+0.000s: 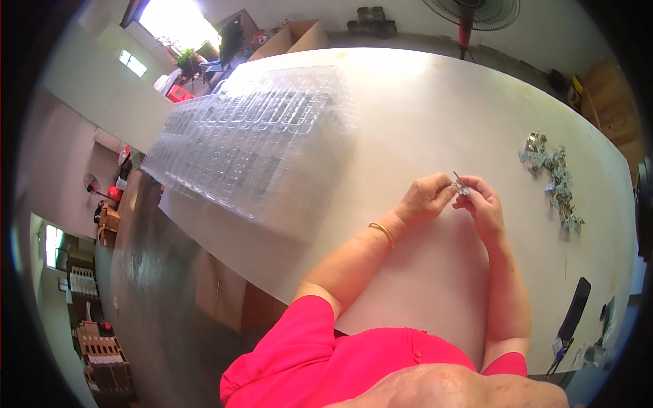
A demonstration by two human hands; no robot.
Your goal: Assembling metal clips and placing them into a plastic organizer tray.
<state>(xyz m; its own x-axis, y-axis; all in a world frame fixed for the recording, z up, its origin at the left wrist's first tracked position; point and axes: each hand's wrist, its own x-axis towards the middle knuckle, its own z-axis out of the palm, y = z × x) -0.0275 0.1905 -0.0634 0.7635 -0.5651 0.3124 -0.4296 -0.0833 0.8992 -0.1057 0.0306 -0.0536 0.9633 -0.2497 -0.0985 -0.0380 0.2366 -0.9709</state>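
Note:
Above the white table, my two hands meet around a small silvery metal part with a thin stem pointing up. My right hand pinches this part between thumb and fingertips. From the other side, my left hand has its thumb and fingers pressed together at the same piece; what exactly its tips grip is hidden. Off to the right lies a loose pile of small metal parts, silver and brass-coloured, several of them tangled together.
Stacked clear plastic trays fill the table's left side. At the right near edge lie a long black object and a clear plastic bag. Beyond the table stand a fan and an open cardboard box.

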